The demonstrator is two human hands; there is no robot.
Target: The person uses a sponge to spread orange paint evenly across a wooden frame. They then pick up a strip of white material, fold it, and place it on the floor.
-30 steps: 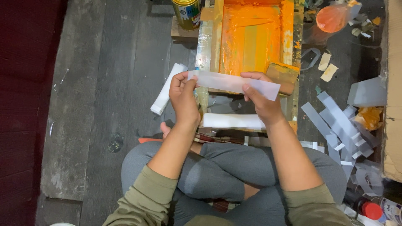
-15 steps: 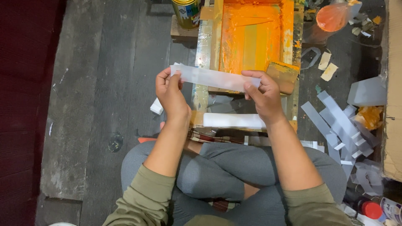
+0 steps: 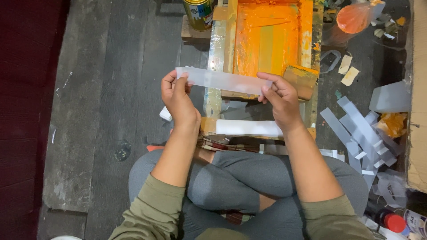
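Dark wooden plank floor (image 3: pixel 111 89), seen from above over crossed legs in grey trousers. Translucent white strip (image 3: pixel 222 80) stretched level between left hand (image 3: pixel 178 100) and right hand (image 3: pixel 280 100), each pinching one end. Just behind, orange-inked printing screen (image 3: pixel 267 38); gold tin (image 3: pixel 199 13) at its corner. Pile of grey strips (image 3: pixel 360 133) to the right.

Cut-off things and covered ends

The can (image 3: pixel 199 13), the orange frame (image 3: pixel 267 35) and the orange bag (image 3: pixel 353 18) run off the top edge. The left hand (image 3: pixel 178 100) covers most of the white roll (image 3: pixel 165 114) on the floor; each grip hides one end of the strip (image 3: pixel 222 80). The bottle (image 3: pixel 411 222) in the lower right corner is cut off.
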